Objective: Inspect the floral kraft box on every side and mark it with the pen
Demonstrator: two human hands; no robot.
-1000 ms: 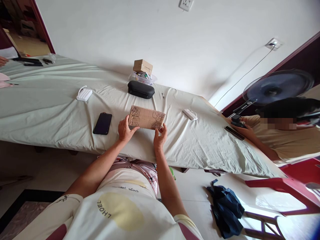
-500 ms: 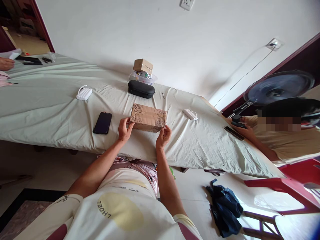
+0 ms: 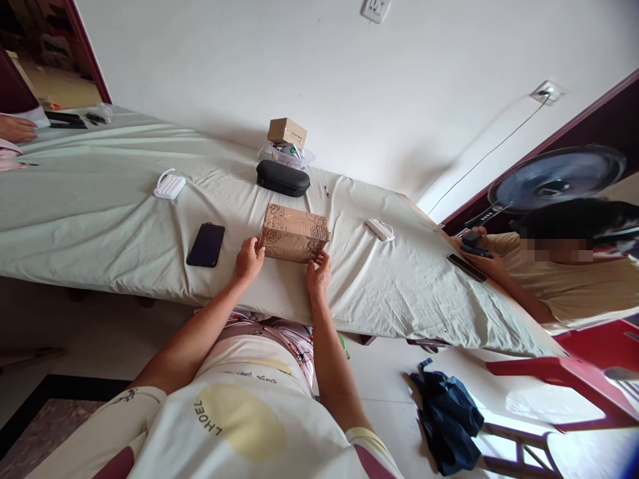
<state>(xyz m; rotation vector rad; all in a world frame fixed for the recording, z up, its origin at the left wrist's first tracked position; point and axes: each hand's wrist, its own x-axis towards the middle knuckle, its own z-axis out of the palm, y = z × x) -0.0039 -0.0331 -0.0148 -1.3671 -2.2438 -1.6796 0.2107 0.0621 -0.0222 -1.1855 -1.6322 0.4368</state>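
A brown cardboard box (image 3: 293, 233) with dark scribbles rests on the cloth-covered table (image 3: 100, 213) in front of me. My left hand (image 3: 249, 258) grips its near left corner with curled fingers. My right hand (image 3: 318, 273) holds its near right corner, fingertips against the box's front face. A black phone (image 3: 206, 244) lies flat just left of my left hand.
Behind the box lie a black oval case (image 3: 282, 177), a small cardboard box (image 3: 286, 132) on a plastic bag, and two white devices (image 3: 170, 185) (image 3: 379, 229). A person (image 3: 564, 266) sits at the right holding a dark gadget. Another person's hand (image 3: 17, 128) shows far left. A fan (image 3: 554, 179) and red chair (image 3: 589, 379) stand right.
The box has turned from standing on edge, flat face toward me, to resting on the cloth. My hands have shifted to its near corners.
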